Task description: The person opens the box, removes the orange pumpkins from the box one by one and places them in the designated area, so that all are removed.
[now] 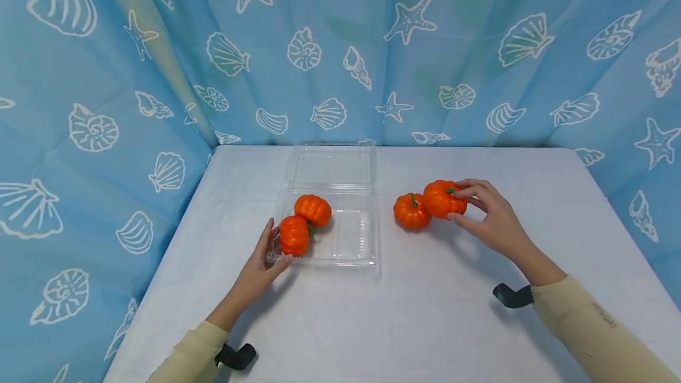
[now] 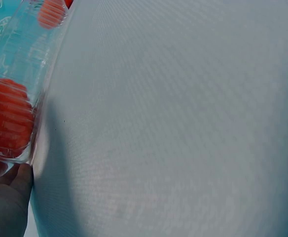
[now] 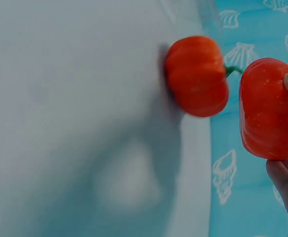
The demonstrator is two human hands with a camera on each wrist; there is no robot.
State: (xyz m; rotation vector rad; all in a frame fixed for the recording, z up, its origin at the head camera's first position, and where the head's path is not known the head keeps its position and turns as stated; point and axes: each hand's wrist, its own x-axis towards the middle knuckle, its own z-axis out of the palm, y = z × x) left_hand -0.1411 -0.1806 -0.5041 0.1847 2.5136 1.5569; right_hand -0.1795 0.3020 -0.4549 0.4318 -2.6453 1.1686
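Observation:
My right hand [image 1: 495, 223] holds an orange toy pumpkin [image 1: 441, 198] with a green stem between thumb and fingers, raised off the table. Just left of it a second toy pumpkin [image 1: 411, 213] sits on the cloth; the right wrist view shows both, the held pumpkin [image 3: 267, 108] apart from the resting one [image 3: 197, 76]. My left hand [image 1: 260, 268] grips the front left corner of a clear plastic container [image 1: 348, 262], thumb at the front edge, fingers along the left side. Two more pumpkins [image 1: 313, 211] lie together in its left half. Through the wall, the left wrist view shows one pumpkin [image 2: 7, 118].
The container's hinged lid [image 1: 332, 167] lies folded back toward the rear edge of the table. A white cloth [image 1: 383, 324] covers the table. Blue curtains [image 1: 340, 87] with white shell and starfish prints hang behind it and at both sides.

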